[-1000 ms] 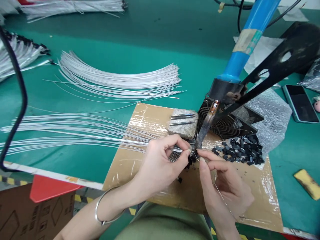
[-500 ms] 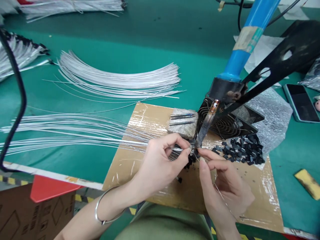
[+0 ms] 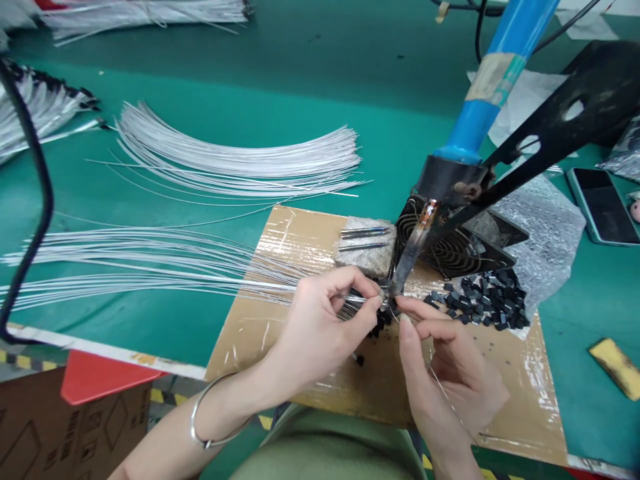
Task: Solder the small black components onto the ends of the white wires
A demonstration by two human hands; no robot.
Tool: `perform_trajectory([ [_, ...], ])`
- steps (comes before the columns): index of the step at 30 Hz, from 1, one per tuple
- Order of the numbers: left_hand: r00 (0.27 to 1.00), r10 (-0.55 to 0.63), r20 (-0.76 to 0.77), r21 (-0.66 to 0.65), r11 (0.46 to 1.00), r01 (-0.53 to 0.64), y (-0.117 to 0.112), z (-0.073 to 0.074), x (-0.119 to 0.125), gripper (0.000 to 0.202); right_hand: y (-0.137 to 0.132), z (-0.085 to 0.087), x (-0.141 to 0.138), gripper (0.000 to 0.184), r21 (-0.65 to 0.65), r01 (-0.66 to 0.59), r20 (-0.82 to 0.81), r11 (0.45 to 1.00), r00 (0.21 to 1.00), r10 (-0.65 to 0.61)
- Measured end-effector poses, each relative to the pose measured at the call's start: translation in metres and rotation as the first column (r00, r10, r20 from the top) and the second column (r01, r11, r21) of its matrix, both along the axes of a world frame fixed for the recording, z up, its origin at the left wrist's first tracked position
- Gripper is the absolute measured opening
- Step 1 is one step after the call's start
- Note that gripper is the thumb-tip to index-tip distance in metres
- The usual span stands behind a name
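Observation:
A blue-handled soldering iron is fixed in a black bracket, its tip pointing down between my hands. My left hand pinches the end of a thin white wire just left of the tip; the exact end is hidden by the fingers. In my right hand, thumb and fingers close on a thin strand of solder wire, which runs from beside the tip down across the palm. Several white wires fan out leftward from under my left hand. Small black connectors lie partly hidden below the tip.
Cardboard lies under the work. Behind the iron stands a black fan; a block with thin dark rods is beside it. A heap of black connectors sits right. A wire bundle, phone and yellow sponge lie around.

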State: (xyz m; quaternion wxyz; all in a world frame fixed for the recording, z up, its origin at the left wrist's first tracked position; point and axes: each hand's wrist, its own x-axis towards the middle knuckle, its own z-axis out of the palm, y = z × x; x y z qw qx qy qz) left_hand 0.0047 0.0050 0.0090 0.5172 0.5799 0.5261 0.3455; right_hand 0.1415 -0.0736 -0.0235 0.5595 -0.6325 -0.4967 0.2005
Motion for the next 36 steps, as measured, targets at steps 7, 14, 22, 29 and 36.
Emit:
perform_trajectory([
  [7,0.999,-0.009,-0.035,-0.043,0.999,0.007,0.0,-0.002,-0.001,0.013,-0.001,-0.004,0.001,0.016,-0.004,-0.009,-0.011,1.0,1.0,0.009],
  [14,0.964,-0.075,-0.256,0.142,0.983,0.115,-0.004,-0.016,-0.012,0.017,-0.002,-0.005,0.012,0.01,0.026,0.089,-0.06,0.996,0.994,-0.088],
  [22,0.951,-0.012,-0.309,0.531,0.827,0.183,-0.009,-0.024,-0.048,0.011,-0.021,-0.035,0.091,0.052,-0.072,0.387,-0.378,0.919,0.842,-0.385],
  [29,0.627,0.302,-0.718,0.476,0.87,0.127,0.095,-0.032,-0.109,0.023,-0.023,-0.045,0.106,0.066,-0.106,0.443,-0.394,0.89,0.803,-0.447],
  [36,0.627,0.144,-0.765,0.375,0.892,0.252,0.163,-0.053,-0.096,0.014,-0.02,-0.044,0.096,0.055,-0.053,0.426,-0.376,0.903,0.829,-0.413],
])
